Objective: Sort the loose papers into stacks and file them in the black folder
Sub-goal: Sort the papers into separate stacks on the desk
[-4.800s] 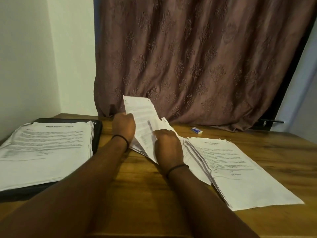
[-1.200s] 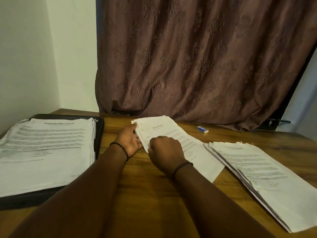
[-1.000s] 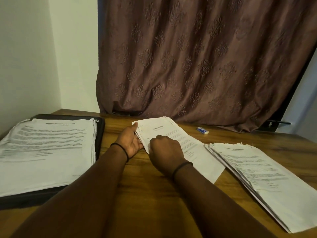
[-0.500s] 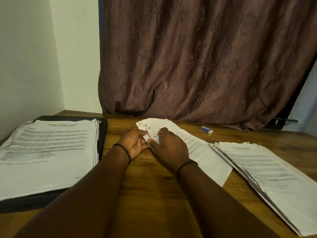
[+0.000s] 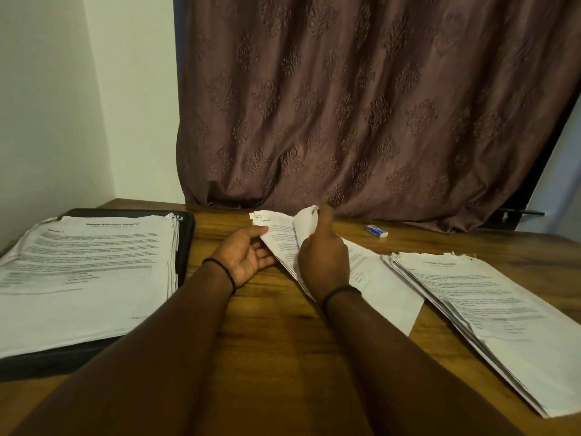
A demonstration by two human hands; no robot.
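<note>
Three stacks of paper lie on the wooden table (image 5: 276, 335): left stack (image 5: 88, 272) on the black folder (image 5: 188, 243), centre stack (image 5: 377, 278), right stack (image 5: 487, 309). The right hand (image 5: 323, 256) pinches the centre stack's lifted top sheet (image 5: 306, 223). The left hand (image 5: 248, 256), fingers spread, touches its edge. One eraser (image 5: 376, 231) lies near the curtain (image 5: 345, 121).

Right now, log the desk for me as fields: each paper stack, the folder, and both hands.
left stack: lying on the black folder
middle stack: on the wooden table, under the right hand
right stack: fanned, far right
top sheet: corner lifted off the middle stack
right hand: pinches the top sheet
left hand: palm up, touching the middle stack's left edge
eraser: near the curtain
</note>
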